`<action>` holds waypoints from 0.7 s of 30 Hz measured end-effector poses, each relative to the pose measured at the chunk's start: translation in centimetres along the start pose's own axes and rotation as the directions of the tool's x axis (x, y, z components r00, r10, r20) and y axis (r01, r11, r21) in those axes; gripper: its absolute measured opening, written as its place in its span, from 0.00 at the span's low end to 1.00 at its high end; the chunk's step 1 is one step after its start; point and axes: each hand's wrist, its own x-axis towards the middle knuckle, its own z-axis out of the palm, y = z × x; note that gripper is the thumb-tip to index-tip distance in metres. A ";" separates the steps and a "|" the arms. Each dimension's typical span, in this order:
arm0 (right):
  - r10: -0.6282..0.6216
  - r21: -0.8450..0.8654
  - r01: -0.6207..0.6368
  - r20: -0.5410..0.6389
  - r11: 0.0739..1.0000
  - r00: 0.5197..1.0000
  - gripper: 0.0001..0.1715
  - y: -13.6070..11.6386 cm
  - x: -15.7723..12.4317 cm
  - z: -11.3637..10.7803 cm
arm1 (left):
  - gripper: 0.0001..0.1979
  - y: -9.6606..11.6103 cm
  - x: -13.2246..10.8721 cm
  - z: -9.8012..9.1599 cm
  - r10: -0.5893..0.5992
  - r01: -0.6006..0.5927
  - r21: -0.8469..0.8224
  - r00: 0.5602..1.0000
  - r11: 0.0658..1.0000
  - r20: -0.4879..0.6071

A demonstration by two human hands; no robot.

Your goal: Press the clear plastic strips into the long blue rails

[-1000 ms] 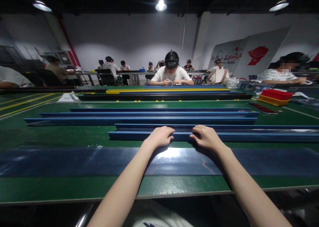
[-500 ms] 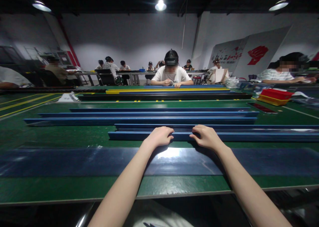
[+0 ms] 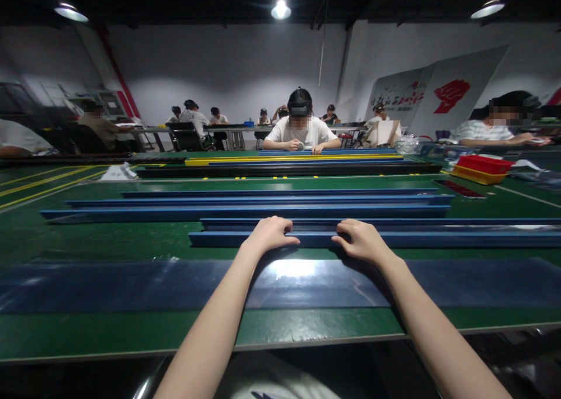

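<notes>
Rail (image 3: 460, 240): was laid from left of centre to the frame's right edge.
Left hand (image 3: 268, 234): was set at the rail near centre, thumb and fingers apart.
Right hand (image 3: 362, 239): was curled at the rail, right of centre; whether the rail was clamped could not be told.
Strip (image 3: 131, 288): was spread across the lower frame.

Left hand (image 3: 270, 233) shifted left along the near blue channel (image 3: 315, 240), widening the gap to the right hand (image 3: 360, 236). Its thumb straightened out, farther from the other fingers. Across the counter (image 3: 166, 241), the facing co-worker's hand (image 3: 317, 149) went from raised to lowered by the far strips (image 3: 350, 158).
</notes>
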 end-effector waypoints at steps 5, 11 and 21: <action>0.007 0.009 -0.007 0.002 1.000 1.000 0.14 0.0 0.0 0.0 | 0.21 -0.5 0.0 0.0 -0.076 0.076 -0.008 0.997 0.997 0.023; 0.008 0.013 -0.008 0.007 1.000 1.000 0.15 0.0 0.0 -0.1 | 0.32 -0.7 0.2 0.3 -0.162 0.161 0.019 0.981 0.987 0.103; -0.001 0.019 0.001 0.001 1.000 1.000 0.15 0.1 0.0 0.0 | 0.38 -0.8 0.2 0.0 -0.235 0.237 0.018 0.948 0.971 0.215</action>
